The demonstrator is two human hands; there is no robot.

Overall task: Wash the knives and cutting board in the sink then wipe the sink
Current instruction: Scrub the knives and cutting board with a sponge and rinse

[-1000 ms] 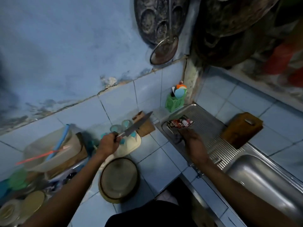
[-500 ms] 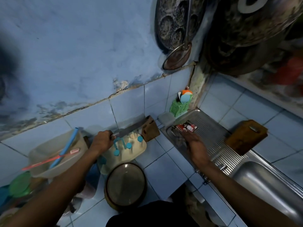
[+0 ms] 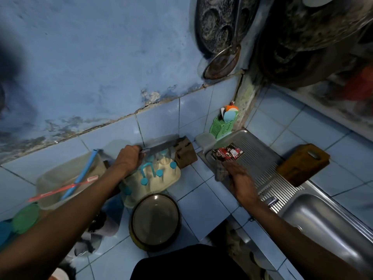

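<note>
Fingers of the left hand curl round the handle of a broad steel knife, its tip at the brown wooden knife block, far left of the sink. The right hand presses a cloth on the steel drainboard, fingers fairly flat. The blade looks stiff, sharp, likely wet: best held by the handle.

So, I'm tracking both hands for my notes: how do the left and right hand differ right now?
The left hand is curled in a grip round the handle of a knife, its blade pointing at the wooden knife block; the right hand lies flatter, over a dark cloth on the sink's ribbed drainboard. The left is over the tiled counter, the right over steel. Both are bare.
</note>
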